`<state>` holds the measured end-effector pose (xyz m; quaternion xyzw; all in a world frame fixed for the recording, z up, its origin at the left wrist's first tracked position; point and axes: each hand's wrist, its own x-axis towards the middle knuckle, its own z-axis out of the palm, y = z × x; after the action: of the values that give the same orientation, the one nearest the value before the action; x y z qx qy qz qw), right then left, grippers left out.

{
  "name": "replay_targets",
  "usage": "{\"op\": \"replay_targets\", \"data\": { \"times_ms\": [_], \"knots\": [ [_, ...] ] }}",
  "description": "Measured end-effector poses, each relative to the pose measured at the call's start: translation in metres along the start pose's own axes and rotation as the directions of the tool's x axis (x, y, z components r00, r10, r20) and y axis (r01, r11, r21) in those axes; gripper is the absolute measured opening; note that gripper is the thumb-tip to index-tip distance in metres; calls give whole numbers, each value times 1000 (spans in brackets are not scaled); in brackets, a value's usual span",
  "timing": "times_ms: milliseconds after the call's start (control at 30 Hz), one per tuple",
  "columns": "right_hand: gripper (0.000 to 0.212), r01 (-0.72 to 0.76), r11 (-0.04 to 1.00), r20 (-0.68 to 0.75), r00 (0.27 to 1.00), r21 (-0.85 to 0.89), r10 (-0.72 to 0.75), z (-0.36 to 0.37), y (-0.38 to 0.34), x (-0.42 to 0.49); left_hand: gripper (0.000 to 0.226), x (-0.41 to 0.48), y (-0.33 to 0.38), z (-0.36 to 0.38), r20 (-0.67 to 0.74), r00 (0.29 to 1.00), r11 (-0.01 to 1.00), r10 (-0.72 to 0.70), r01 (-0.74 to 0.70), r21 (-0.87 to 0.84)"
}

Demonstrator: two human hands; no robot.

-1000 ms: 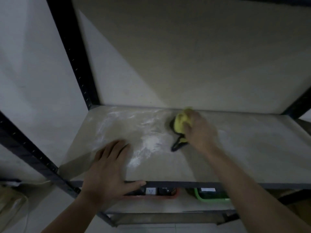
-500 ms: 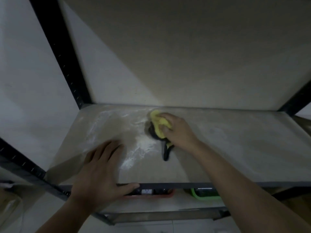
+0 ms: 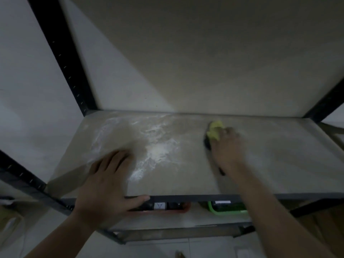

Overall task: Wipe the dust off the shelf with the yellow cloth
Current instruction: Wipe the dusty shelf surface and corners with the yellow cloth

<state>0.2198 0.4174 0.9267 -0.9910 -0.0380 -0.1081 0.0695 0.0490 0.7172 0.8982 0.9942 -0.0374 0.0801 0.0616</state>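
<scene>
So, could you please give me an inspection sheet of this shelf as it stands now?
Surface: shelf, with white dust smeared over its left half; the right half looks cleaner.
Job's things: cloth, yellow and bunched, near the back edge, right of the dust; something dark shows beneath it, too blurred to tell.
Clutter: red tray and green tray under the shelf.
Grippers: left hand lies flat at the front edge; right hand holds the cloth against the shelf.
Cables: nothing seen.
Surroundings: black post, pale wall behind, dim light.
</scene>
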Motion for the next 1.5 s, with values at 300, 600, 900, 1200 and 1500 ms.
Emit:
{"op": "replay_targets", "data": {
  "times_ms": [300, 600, 900, 1200, 1500],
  "knots": [
    [21, 331, 891, -137, 943, 312, -302, -32, 11, 49, 111, 0, 3, -3, -1, 1000, 1000, -5, 5, 18],
    [22, 54, 998, 97, 994, 25, -56, 7, -3, 80, 113, 5, 2, -3, 39, 999, 1000, -7, 6, 21],
    [42, 338, 825, -9, 927, 453, -375, -26, -28, 47, 113, 2, 7, -7, 25, 999, 999, -23, 22, 29],
    [38, -109, 988, 1, 994, 112, 110, -7, 56, 1, 109, 2, 4, -5, 22, 1000, 1000, -13, 13, 29],
    [40, 103, 865, 53, 988, 491, -148, -30, -9, -24, 107, -2, 7, -9, 24, 1000, 999, -12, 11, 33]
  ]
}}
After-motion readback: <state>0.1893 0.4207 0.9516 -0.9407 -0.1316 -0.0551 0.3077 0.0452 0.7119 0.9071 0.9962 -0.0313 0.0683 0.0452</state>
